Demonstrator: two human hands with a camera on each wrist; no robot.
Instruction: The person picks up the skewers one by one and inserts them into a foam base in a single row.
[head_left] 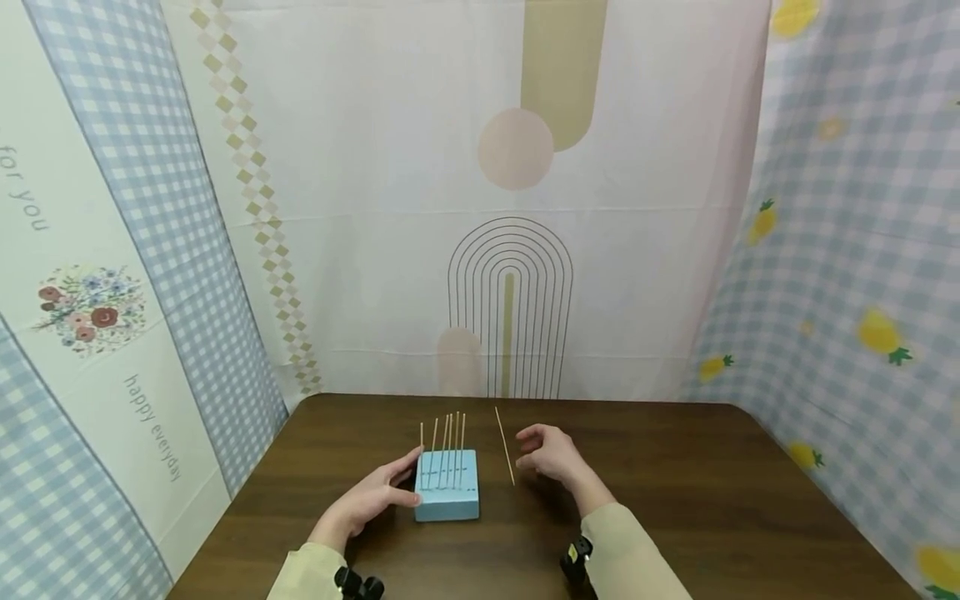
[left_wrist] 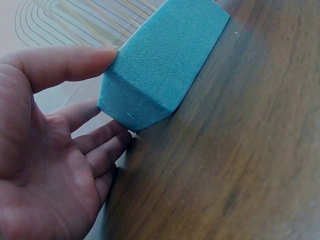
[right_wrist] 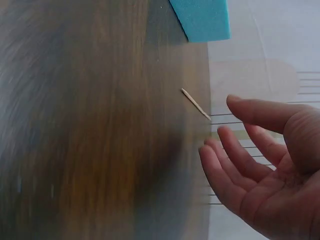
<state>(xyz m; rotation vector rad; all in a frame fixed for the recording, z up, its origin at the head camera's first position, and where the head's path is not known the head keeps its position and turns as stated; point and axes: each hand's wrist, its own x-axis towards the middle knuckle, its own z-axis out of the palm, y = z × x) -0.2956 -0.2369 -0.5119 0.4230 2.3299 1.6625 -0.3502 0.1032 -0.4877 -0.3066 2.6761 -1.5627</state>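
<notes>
A light-blue foam block (head_left: 447, 509) sits on the table with several thin wooden skewers (head_left: 462, 433) standing upright in its top. My left hand (head_left: 372, 498) holds the block at its left side, the thumb against the near corner and the fingers along the side. In the left wrist view the thumb (left_wrist: 75, 65) touches an edge of the foam. One loose skewer (head_left: 506, 450) lies on the table right of the block. Just right of it hovers my right hand (head_left: 553, 454), fingers loosely bent and apart, with nothing in them. The right wrist view shows a gap between that hand and the skewer (right_wrist: 196, 104).
The dark wooden table (head_left: 712, 483) carries the block and skewer. A pale patterned cloth (head_left: 375, 208) hangs behind its far edge. Checked cloths hang at the left (head_left: 127, 83) and right (head_left: 825, 275). Dark devices are strapped to both wrists.
</notes>
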